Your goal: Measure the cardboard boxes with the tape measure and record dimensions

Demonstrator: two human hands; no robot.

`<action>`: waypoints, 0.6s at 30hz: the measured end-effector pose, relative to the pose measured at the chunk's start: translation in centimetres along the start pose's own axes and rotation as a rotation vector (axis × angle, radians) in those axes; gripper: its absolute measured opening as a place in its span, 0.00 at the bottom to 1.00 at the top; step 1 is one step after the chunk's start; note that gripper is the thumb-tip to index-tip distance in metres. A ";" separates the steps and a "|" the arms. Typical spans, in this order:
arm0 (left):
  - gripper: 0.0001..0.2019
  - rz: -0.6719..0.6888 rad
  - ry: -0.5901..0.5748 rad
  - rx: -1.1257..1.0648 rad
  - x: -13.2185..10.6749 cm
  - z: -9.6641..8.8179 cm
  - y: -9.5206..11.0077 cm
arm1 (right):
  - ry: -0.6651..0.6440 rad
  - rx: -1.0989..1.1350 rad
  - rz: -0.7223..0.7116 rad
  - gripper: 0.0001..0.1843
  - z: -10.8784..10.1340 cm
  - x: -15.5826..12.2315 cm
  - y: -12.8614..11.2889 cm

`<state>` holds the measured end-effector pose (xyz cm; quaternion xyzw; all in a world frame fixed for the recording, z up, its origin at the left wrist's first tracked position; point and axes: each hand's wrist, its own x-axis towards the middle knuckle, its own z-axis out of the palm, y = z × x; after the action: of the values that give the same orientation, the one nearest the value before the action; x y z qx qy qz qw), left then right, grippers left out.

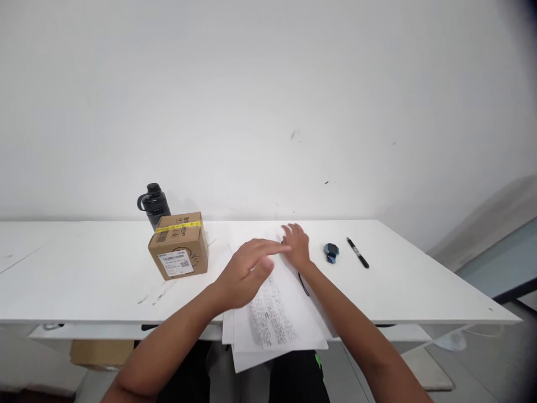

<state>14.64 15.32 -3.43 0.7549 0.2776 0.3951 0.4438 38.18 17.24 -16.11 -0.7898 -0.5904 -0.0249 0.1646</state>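
Note:
My left hand (247,272) hovers over a stack of printed paper (272,319), fingers stretched out and holding nothing. Its fingertips overlap my right hand (296,244) in the view. That right hand is at the far end of the sheets, fingers bent round a small dark thing that is mostly hidden. A thin black cord (304,284) lies on the paper below the right wrist. The sheets stick out past the table's front edge. To the right of my right hand are a blue wristwatch (331,252) and a black marker pen (358,253).
A taped cardboard box (180,246) with a label stands on the white table (100,268) at left, a black bottle (154,204) behind it. The white wall (251,112) borders the table's back edge. Another carton (100,354) is beneath the table.

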 end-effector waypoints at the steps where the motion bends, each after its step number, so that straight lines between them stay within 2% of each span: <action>1: 0.22 -0.033 -0.066 0.022 1.1 0.9 -1.7 | -0.058 -0.007 -0.123 0.29 0.3 0.2 -0.4; 2: 0.21 -0.094 -0.090 0.035 2.2 1.7 -3.8 | -0.128 -0.008 -0.233 0.30 0.7 0.4 -0.8; 5: 0.26 -0.319 0.219 0.172 3.9 3.3 -11.1 | -0.294 0.045 -0.464 0.30 1.9 0.7 -1.5; 6: 0.30 -0.375 0.251 0.196 4.0 3.4 -13.3 | -0.313 0.074 -0.502 0.28 2.2 0.7 -1.6; 8: 0.34 -0.429 0.205 0.239 3.5 3.4 -16.7 | -0.306 0.100 -0.538 0.25 2.5 0.6 -1.7; 9: 0.35 -0.422 0.151 0.257 3.2 3.3 -17.7 | -0.292 0.091 -0.544 0.24 2.5 0.5 -1.6; 12: 0.36 -0.331 0.032 0.304 2.6 3.3 -18.8 | -0.285 0.035 -0.540 0.22 2.5 0.3 -1.4; 18: 0.40 -0.341 -0.152 0.345 3.0 3.7 -17.6 | -0.190 0.037 -0.408 0.18 2.9 0.6 -0.4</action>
<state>18.13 23.90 -19.08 0.7892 0.4302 0.2032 0.3883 37.53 18.71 -18.62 -0.6495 -0.7512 0.0278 0.1144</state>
